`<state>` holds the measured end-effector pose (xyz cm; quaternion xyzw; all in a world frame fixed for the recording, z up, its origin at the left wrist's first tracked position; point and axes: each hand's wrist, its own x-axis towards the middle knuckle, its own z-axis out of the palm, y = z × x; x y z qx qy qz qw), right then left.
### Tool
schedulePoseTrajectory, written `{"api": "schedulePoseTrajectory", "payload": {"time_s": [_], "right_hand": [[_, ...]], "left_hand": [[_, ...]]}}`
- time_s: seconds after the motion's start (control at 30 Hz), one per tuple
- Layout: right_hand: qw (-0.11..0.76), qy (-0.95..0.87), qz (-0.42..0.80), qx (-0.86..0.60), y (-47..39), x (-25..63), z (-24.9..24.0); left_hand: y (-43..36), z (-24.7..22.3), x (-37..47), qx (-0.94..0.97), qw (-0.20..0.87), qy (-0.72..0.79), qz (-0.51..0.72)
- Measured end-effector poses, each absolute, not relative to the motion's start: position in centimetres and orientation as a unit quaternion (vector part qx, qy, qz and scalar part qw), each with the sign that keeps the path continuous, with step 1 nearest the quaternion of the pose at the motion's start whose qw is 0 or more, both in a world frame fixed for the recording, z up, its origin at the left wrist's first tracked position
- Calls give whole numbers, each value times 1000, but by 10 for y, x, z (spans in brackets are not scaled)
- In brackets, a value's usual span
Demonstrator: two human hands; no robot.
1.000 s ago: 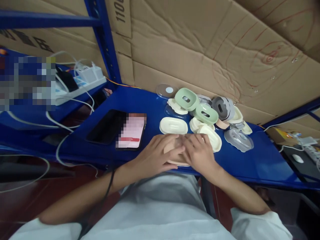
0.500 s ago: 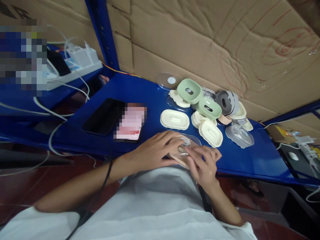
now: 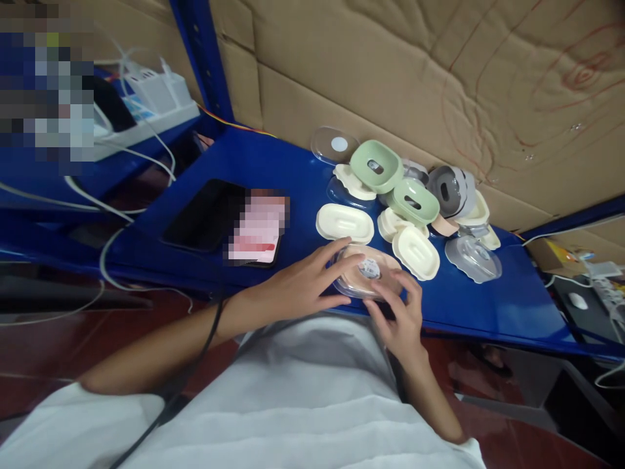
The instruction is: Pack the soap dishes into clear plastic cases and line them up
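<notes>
A pink soap box (image 3: 355,279) with a clear lid and a round white label lies at the front edge of the blue table. My left hand (image 3: 325,277) grips its left end, fingertips over the lid and thumb along the near side. My right hand (image 3: 398,309) holds the right end, with fingers on the lid and thumb at the near rim. Just beyond it are a cream soap dish tray (image 3: 344,223) and another cream tray (image 3: 416,253).
Behind lie green soap dishes (image 3: 375,166), grey ones (image 3: 446,189) and clear lids (image 3: 473,258). Two phones, one a dark phone (image 3: 205,215), rest on the blue table (image 3: 498,306) at left. A power strip (image 3: 161,120) with cables stands farther left. Cardboard (image 3: 342,65) walls the back.
The pink soap box has come level and more into view, its clear lid lying over it. My right hand's fingers have spread from the lid's middle toward the right end.
</notes>
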<state>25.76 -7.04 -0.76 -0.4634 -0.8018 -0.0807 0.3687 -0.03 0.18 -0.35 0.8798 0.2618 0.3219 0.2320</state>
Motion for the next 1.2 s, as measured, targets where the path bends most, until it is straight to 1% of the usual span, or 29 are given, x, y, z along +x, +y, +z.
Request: {"api": "schedulePoseTrajectory", "payload": {"time_s": [0.07, 0.13, 0.23, 0.37, 0.53, 0.93, 1.03, 1.2], "right_hand": [[358, -802, -55, -475, -70, 265, -3], [367, -798, -40, -477, -69, 273, -1], [380, -786, -55, -484, -68, 284, -2], [345, -782, -58, -515, -66, 288, -6], [308, -790, 11, -530, -62, 289, -2], [258, -836, -47, -482, -62, 291, -3], [249, -849, -35, -464, -63, 290, -1], [258, -869, -38, -422, -66, 289, -3]], "left_hand": [[2, -6, 0, 882, 223, 259, 326], [3, -7, -1, 884, 214, 257, 325], [2, -6, -1, 891, 205, 247, 320], [2, -1, 0, 897, 206, 238, 309], [3, -1, 0, 895, 209, 235, 316], [3, -3, 0, 885, 208, 260, 327], [3, -4, 0, 879, 222, 262, 331], [4, -7, 1, 880, 241, 272, 305]]}}
